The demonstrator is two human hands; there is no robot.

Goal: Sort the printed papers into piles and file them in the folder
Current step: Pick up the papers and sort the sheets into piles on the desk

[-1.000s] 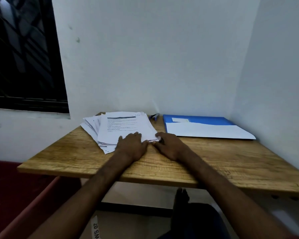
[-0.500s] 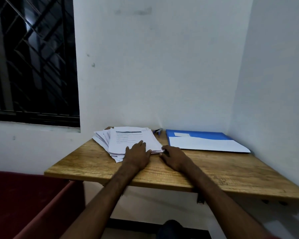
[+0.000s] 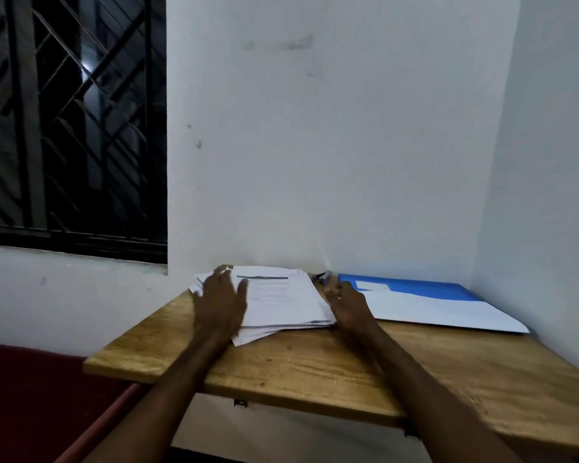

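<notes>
Head view: left hand [image 3: 223,304] lies flat on the left part of the printed papers [image 3: 281,304], fingers straight and spread, gripping nothing. Other side, right hand [image 3: 348,305] sits at the stack's right edge, fingers partly curled toward the sheets. It's blurred, so cannot tell if it pinches any or only touches.

The papers are one loose, fanned stack on the tabletop [image 3: 315,365], at the back left near the wall, with corners sticking out at the left and near edges. Next out, blue folder [image 3: 415,285] lies flat just right of the stack, with a white sheet or flap [image 3: 442,310] across its near part; can't tell which. A pen [image 3: 321,276] lies between stack and folder at the back.

Progress, my read: early. No separate piles visible. Left to do: split into piles, square them, file in folder.
</notes>
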